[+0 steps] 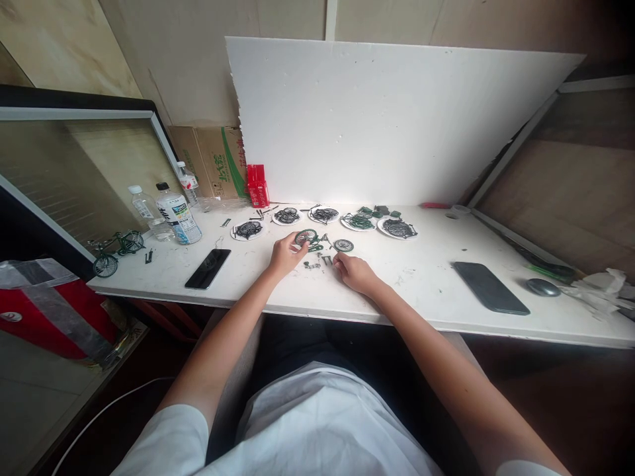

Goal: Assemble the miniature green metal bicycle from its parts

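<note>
My left hand [288, 255] is closed on a small green bicycle model part with a spoked wheel [306, 237]. To its right, my right hand [353, 271] rests low over the white table, its fingers pressed together near small dark pieces [326, 259]; what they pinch, if anything, is too small to name. A loose black wheel [343, 245] lies just beyond the right hand. Small grey parts [312, 265] lie between the hands.
Behind the hands, several white plates [398, 228] hold dark and green parts. A phone [208, 268], bottles [179, 217] and an assembled bicycle model [118, 251] are at left. A dark flat pad [490, 287] and a mouse [543, 287] lie at right on the table [417, 301].
</note>
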A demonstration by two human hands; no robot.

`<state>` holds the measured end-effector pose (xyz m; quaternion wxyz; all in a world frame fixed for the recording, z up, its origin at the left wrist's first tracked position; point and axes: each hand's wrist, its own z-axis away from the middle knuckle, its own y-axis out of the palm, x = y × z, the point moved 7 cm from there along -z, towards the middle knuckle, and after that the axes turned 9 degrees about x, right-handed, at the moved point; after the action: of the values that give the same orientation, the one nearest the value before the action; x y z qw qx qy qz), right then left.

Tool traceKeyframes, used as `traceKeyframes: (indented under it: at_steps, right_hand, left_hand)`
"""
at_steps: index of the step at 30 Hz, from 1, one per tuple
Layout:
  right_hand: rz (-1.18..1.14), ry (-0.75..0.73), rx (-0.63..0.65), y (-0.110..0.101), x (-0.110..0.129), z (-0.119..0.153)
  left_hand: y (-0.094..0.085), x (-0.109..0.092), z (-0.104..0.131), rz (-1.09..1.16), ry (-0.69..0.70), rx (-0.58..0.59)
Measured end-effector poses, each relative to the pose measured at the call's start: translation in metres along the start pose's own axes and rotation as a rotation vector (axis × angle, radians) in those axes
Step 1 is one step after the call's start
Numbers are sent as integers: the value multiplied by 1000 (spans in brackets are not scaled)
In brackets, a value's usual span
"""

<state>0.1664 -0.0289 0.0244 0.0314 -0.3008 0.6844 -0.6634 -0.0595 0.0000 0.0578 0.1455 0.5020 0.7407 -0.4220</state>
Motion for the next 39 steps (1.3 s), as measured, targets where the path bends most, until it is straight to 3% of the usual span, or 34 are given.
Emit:
traceKeyframes:
  at_steps: [28,39]
  right_hand:
    - [7,6,7,-1,1,-1]
    - [-21,-10,-3,0,0,-1]
  left_hand:
    - [4,-3,0,23,27,57]
    - [-2,0,0,-10,8,-13]
